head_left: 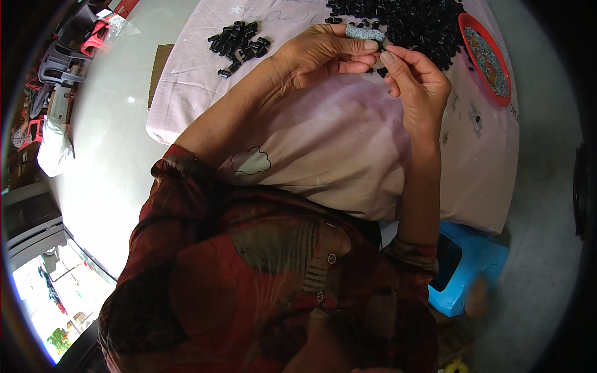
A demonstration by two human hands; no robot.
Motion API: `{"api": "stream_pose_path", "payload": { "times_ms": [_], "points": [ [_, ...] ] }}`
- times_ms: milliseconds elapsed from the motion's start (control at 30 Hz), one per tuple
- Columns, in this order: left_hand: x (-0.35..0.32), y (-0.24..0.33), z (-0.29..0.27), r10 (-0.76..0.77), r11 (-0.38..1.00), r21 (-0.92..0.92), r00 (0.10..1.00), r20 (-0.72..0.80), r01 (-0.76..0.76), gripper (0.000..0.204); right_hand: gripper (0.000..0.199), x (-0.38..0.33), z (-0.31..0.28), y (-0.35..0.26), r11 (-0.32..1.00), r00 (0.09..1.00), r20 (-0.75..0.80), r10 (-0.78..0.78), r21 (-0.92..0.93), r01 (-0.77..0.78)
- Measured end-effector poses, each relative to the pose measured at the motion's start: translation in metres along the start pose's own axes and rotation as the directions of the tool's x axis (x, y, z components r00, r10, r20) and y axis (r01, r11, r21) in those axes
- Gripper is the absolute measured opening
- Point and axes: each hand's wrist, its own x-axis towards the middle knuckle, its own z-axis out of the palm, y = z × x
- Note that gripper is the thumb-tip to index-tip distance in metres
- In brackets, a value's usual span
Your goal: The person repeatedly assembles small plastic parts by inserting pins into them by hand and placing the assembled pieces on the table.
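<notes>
My left hand (314, 56) is closed in a pinch above the cloth-covered table (311, 124). A grey speckled fabric sleeve (365, 33) covers its index finger. A small black part (382, 48) shows at its thumb and fingertip. Close against it, my right hand (418, 84) pinches with thumb and index finger; whatever lies between those fingertips is too small to make out. Just beyond both hands spreads a large heap of small black parts (426, 28). A smaller group of black cylindrical parts (239, 43) lies left of my left hand.
A red oval tray (501, 99) with many tiny silvery pieces (487, 59) sits at the table's right. Below the table edge stands a blue plastic stool (463, 298). Grey chairs (59, 65) and a white bag (55, 146) are on the floor at far left.
</notes>
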Motion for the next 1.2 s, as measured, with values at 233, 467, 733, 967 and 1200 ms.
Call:
{"api": "stream_pose_path", "payload": {
  "times_ms": [233,467,733,967,1200],
  "points": [
    [-0.004,0.000,0.000,0.051,0.999,0.016,0.999,0.019,-0.051,0.011,0.017,0.000,-0.002,-0.004,0.963,0.982,0.087,0.169,0.200,-0.184],
    [-0.012,0.007,-0.001,0.055,0.995,0.086,0.998,0.041,-0.059,0.015,0.018,-0.003,0.003,-0.002,0.979,0.989,0.075,0.128,0.151,-0.138],
    [-0.019,0.007,-0.004,0.105,0.922,0.376,0.994,-0.028,-0.087,0.016,0.017,-0.009,0.010,-0.002,0.979,0.974,0.095,0.205,-0.005,-0.205],
    [-0.022,0.009,-0.016,-0.095,0.976,0.200,0.995,0.005,0.092,0.022,0.024,-0.010,0.014,0.002,0.999,0.980,0.196,0.027,0.017,-0.031],
    [-0.026,0.004,-0.017,-0.245,0.962,0.153,0.962,0.123,0.226,0.027,0.040,-0.008,0.010,0.008,0.739,0.807,0.387,-0.446,-0.349,0.576]
  ]
}}
